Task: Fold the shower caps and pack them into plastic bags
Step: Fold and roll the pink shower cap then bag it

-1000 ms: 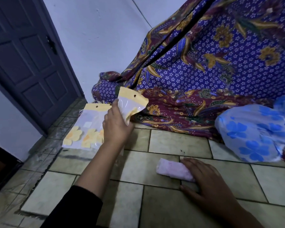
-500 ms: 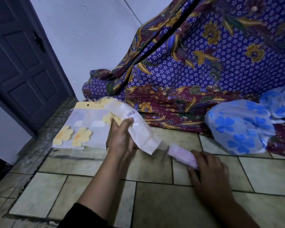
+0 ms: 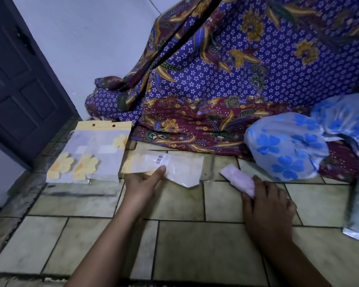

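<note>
The left hand [image 3: 142,183] holds a single plastic bag [image 3: 174,166] low over the tiled floor [image 3: 195,245]. The thumb [image 3: 161,169] presses down on the bag's upper face and the fingers are curled under it, out of view. The bag lies lengthwise across the view: the yellow header end points left, a barcode label faces up, and the clear right end droops toward the tiles.

The right hand [image 3: 267,204] grips a folded pink shower cap [image 3: 237,179]. The fingers are curled over its near end. The free end projects toward the bag. The cap is folded into a narrow strip. Whether it rests on the floor or is lifted just clear of it cannot be told. The cap's free end is near the bag's right end, not touching it. The two hands are apart, each clamped on its own item.

To the left of the held bag, a stack of plastic bags [image 3: 91,154] with yellow flower prints lies flat on the floor. To the right, unfolded shower caps with blue flowers [image 3: 286,146] rest against the lower edge of a purple batik cloth [image 3: 236,79] that drapes down behind the work area. A dark panelled door [image 3: 19,90] stands at the far left.
</note>
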